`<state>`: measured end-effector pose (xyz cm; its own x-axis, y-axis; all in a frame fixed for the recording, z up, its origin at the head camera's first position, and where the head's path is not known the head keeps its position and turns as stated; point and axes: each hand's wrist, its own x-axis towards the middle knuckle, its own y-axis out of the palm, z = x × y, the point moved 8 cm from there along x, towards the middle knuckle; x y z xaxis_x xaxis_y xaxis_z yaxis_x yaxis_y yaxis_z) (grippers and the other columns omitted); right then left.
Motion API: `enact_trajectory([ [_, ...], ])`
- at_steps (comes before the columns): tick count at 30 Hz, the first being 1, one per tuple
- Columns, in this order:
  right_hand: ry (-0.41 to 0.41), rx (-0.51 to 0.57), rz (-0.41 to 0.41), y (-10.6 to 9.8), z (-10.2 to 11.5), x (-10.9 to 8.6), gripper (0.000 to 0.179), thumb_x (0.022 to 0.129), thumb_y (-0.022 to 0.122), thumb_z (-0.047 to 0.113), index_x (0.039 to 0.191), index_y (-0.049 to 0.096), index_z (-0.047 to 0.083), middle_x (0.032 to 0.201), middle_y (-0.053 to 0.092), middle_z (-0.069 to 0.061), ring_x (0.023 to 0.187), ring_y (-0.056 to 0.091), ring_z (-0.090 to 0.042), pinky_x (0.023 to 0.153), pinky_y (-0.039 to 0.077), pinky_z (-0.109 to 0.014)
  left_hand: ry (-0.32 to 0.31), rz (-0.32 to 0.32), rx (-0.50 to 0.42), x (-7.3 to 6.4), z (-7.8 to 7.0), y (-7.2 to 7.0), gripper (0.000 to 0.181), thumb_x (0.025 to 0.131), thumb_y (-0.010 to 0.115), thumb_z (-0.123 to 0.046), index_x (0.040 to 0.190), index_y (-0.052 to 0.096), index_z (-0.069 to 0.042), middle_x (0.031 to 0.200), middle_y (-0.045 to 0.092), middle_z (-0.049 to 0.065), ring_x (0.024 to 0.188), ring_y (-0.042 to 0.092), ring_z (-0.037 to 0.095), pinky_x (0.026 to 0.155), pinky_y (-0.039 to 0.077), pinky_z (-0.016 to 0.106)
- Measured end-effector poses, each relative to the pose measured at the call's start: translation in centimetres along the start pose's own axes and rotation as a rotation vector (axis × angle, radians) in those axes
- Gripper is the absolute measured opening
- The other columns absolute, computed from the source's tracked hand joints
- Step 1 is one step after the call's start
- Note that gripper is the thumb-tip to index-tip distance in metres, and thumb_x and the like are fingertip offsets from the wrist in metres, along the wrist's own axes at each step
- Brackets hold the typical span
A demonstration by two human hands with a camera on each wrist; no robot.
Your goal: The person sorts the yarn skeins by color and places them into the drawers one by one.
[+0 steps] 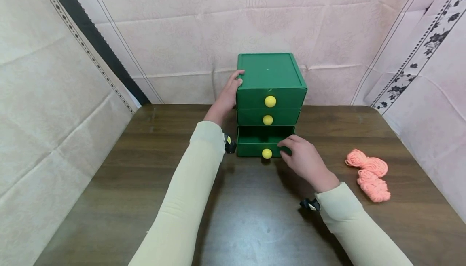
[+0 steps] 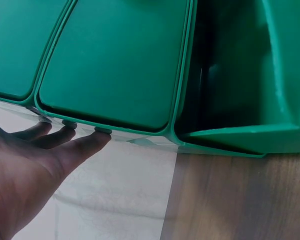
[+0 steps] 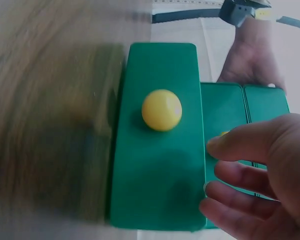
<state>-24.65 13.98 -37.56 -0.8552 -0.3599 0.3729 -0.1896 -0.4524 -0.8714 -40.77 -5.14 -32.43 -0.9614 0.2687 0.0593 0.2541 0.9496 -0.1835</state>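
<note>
A small green drawer cabinet [image 1: 271, 72] has three drawers with round yellow knobs, and its bottom drawer [image 1: 251, 150] is pulled out with a bare green floor showing. My left hand [image 1: 226, 98] rests along the cabinet's upper left side; the left wrist view shows its outstretched fingers [image 2: 90, 145] touching that side wall. At the right end of the bottom drawer's front is my right hand [image 1: 306, 157], its fingers loosely bent. In the right wrist view, its fingertips [image 3: 210, 205] are right at the drawer's top edge, away from the yellow knob [image 3: 161, 110].
Two skeins of coral-pink yarn [image 1: 373, 183] lie on the brown wooden table [image 1: 120, 201], to the right of my right hand. A pale patterned cloth [image 1: 164, 43] hangs behind the cabinet and along the sides.
</note>
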Motion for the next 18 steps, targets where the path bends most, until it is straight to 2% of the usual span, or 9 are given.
enact_trajectory([
  [2, 0.015, -0.004, 0.000, -0.4, -0.5, -0.1, 0.020, 0.086, 0.072, 0.013, 0.105, 0.071, 0.007, 0.101, 0.066, -0.007, 0.084, 0.063, -0.021, 0.076, 0.056, -0.041, -0.007, 0.008, 0.003, -0.3, -0.4, 0.0, 0.043, 0.103, 0.028, -0.042, 0.146, 0.031, -0.044, 0.160, 0.017, -0.005, 0.140, 0.026, 0.027, 0.107, 0.031, 0.060],
  [5, 0.035, -0.013, 0.002, -0.9, -1.1, -0.3, 0.020, 0.087, 0.071, 0.014, 0.107, 0.071, 0.007, 0.102, 0.065, -0.008, 0.075, 0.061, -0.019, 0.070, 0.055, -0.038, -0.009, 0.017, -0.001, -0.2, -0.5, 0.1, 0.044, 0.104, 0.027, -0.040, 0.148, 0.029, -0.041, 0.161, 0.015, -0.004, 0.141, 0.025, 0.028, 0.107, 0.030, 0.060],
  [9, 0.055, -0.023, 0.000, -1.4, -1.8, -0.4, 0.022, 0.087, 0.070, 0.013, 0.108, 0.070, 0.007, 0.102, 0.065, -0.009, 0.069, 0.058, -0.017, 0.065, 0.053, -0.036, -0.003, 0.011, -0.009, 0.0, -0.1, 0.1, 0.043, 0.103, 0.027, -0.042, 0.146, 0.030, -0.044, 0.161, 0.015, -0.006, 0.141, 0.025, 0.027, 0.108, 0.030, 0.060],
  [15, 0.060, -0.039, -0.032, -2.2, -3.0, -0.9, 0.022, 0.087, 0.069, 0.011, 0.108, 0.070, 0.005, 0.104, 0.066, -0.012, 0.087, 0.065, -0.028, 0.076, 0.055, -0.047, 0.012, -0.002, -0.003, 0.0, 0.0, 0.1, 0.042, 0.103, 0.028, -0.042, 0.145, 0.032, -0.044, 0.160, 0.017, -0.005, 0.141, 0.026, 0.026, 0.108, 0.029, 0.059],
  [18, 0.073, -0.049, -0.039, -2.6, -3.6, -1.1, 0.022, 0.087, 0.069, 0.011, 0.108, 0.070, 0.005, 0.106, 0.066, -0.013, 0.091, 0.065, -0.030, 0.078, 0.054, -0.049, 0.020, -0.004, 0.001, 0.1, -0.1, 0.0, 0.043, 0.103, 0.028, -0.041, 0.145, 0.032, -0.043, 0.160, 0.017, -0.005, 0.142, 0.024, 0.026, 0.110, 0.027, 0.059],
])
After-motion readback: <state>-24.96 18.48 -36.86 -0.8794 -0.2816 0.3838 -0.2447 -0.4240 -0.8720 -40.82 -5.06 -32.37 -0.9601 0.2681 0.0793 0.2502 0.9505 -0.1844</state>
